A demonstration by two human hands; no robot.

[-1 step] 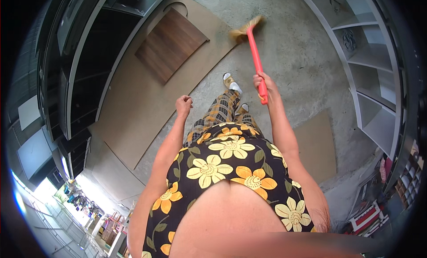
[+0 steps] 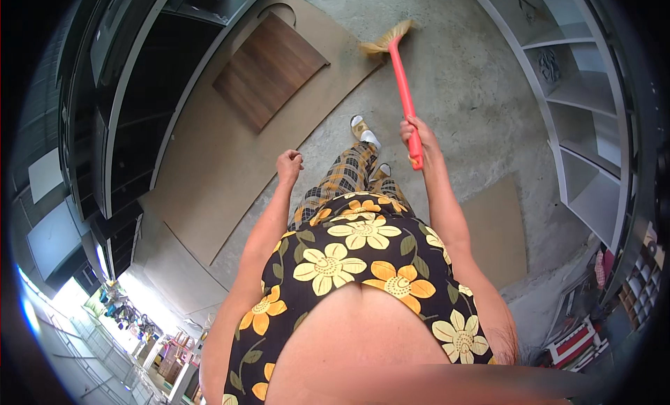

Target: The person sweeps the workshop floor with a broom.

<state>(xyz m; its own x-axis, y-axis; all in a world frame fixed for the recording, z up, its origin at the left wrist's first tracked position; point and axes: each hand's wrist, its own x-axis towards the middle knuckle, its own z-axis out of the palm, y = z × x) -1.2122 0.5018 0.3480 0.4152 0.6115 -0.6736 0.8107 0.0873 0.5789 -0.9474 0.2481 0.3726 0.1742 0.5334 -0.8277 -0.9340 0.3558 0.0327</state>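
Note:
My right hand (image 2: pixel 421 135) is wrapped round the red handle of a broom (image 2: pixel 403 80), close to its near end. The handle slants away from me, and the fan of straw-coloured bristles (image 2: pixel 387 40) lies at the far end, over the concrete floor beside a corner of the brown sheet. A small yellowish loop shows by the handle's near end, below my fingers. Out to the left, my left hand (image 2: pixel 289 166) hangs over the edge of the brown sheet, its fingers curled in a loose fist with nothing visible in them.
A large brown sheet (image 2: pixel 209 188) covers the floor at left, with a dark wood-grain panel (image 2: pixel 271 73) on it. Dark cabinets (image 2: pixel 139 105) line the left side; a pale shelf unit (image 2: pixel 583 105) stands at right. Another brown sheet (image 2: pixel 497 230) lies by my right arm.
My right hand and the broom handle have shifted slightly toward me and to the right. The bristles have moved a little, too. My left hand stays in place.

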